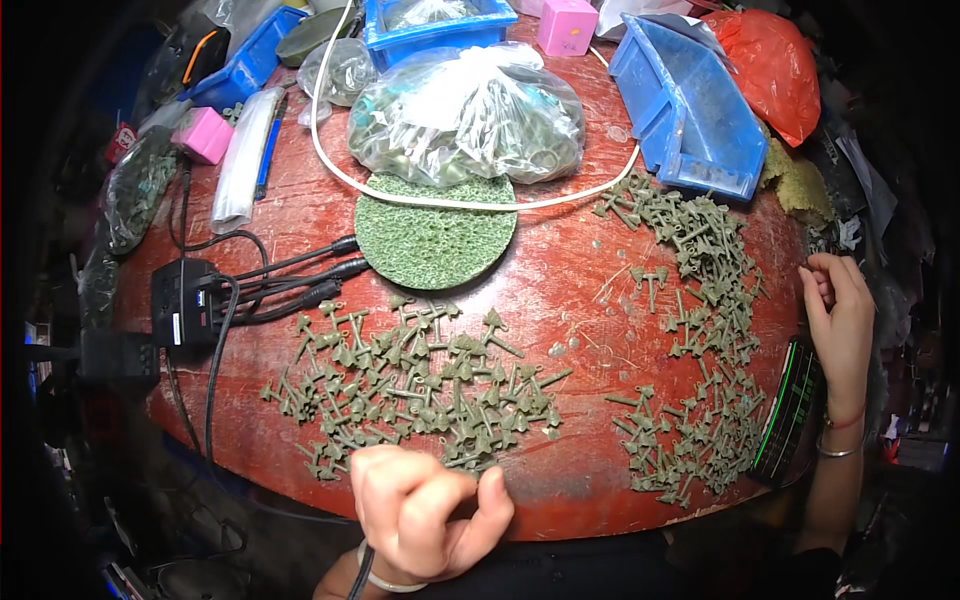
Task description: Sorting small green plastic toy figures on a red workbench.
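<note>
Left hand (425,515): fingers curled; cannot tell whether anything is gripped. Left heap of olive-green pieces (425,385) lies just beyond, shafts pointing in mixed directions. Right hand (842,310): fingers bent, grip undetermined; right heap (712,300) lies leftward, long axis running near to far.

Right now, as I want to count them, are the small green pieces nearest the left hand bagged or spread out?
Spread out: the green pieces lie loose on the red table, many overlapping.
</note>
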Motion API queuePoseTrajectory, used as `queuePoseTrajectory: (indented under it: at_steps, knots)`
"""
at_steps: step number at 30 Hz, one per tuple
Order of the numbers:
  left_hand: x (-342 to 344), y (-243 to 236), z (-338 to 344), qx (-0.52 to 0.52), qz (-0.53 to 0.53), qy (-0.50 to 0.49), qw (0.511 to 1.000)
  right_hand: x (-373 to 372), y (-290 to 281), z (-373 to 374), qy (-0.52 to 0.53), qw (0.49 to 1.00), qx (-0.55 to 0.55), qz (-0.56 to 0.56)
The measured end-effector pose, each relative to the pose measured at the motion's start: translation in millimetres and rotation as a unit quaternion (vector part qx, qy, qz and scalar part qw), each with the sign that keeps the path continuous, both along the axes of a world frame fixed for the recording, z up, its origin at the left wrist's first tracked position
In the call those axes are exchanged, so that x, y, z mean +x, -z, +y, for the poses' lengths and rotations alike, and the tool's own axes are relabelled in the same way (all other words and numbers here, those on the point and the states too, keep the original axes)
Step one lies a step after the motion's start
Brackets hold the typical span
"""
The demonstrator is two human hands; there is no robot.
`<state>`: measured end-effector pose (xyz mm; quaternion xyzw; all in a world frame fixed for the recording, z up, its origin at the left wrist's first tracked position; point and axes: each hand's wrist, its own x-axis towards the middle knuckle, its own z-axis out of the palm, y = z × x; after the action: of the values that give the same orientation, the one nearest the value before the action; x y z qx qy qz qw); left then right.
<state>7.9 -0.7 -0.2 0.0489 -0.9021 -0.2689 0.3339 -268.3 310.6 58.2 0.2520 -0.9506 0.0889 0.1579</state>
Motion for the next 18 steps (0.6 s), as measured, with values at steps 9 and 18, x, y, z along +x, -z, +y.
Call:
queuePoseTrajectory:
  at_steps: [9,18]
  knots:
    - [-7,-1,4,0.001,-0.077,-0.027,0.997,70,-17,-58,-0.14,0.989,-0.033,-0.024]
    - [-3,4,3,0.018,0.018,0.04,0.999,102,-12,-100,-0.332,0.905,-0.096,-0.249]
